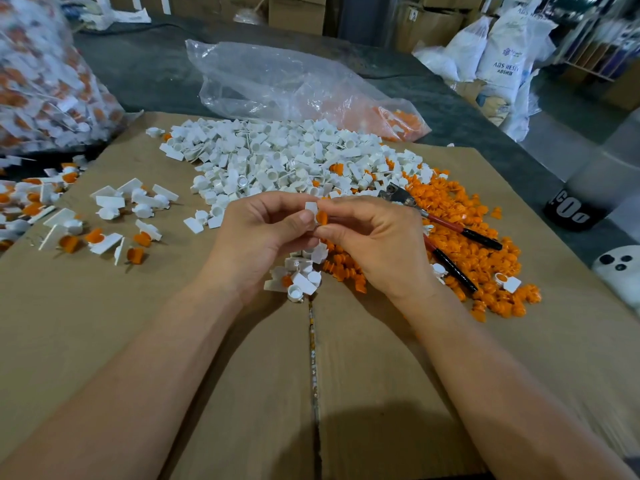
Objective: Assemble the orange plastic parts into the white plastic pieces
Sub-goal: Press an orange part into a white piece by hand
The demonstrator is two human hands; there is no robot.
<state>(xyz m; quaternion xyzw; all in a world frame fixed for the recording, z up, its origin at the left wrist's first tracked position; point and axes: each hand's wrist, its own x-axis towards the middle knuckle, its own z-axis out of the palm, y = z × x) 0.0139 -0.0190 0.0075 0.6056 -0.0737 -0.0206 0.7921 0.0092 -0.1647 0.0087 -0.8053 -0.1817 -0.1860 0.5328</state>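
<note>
**Pinching parts over the table (138, 323)**

Printed on sack (502, 64), back right: "ABS RESIN". In clear bag (277, 81): orange parts (405, 121). In left bag (41, 81): orange and white pieces, blurred. Above the piles, pinched in left hand (263, 233) fingers (277, 202): white piece (310, 206). Pinched in right hand (377, 244) fingers: orange part (322, 217), touching it.

"ABS RESIN" in dark print on a white sack (506, 65) at far right; pale "CO" on a black object (571, 213)

Red-handled pliers (464, 230); cardboard sheet (138, 323); white sacks (502, 57) behind.
</note>
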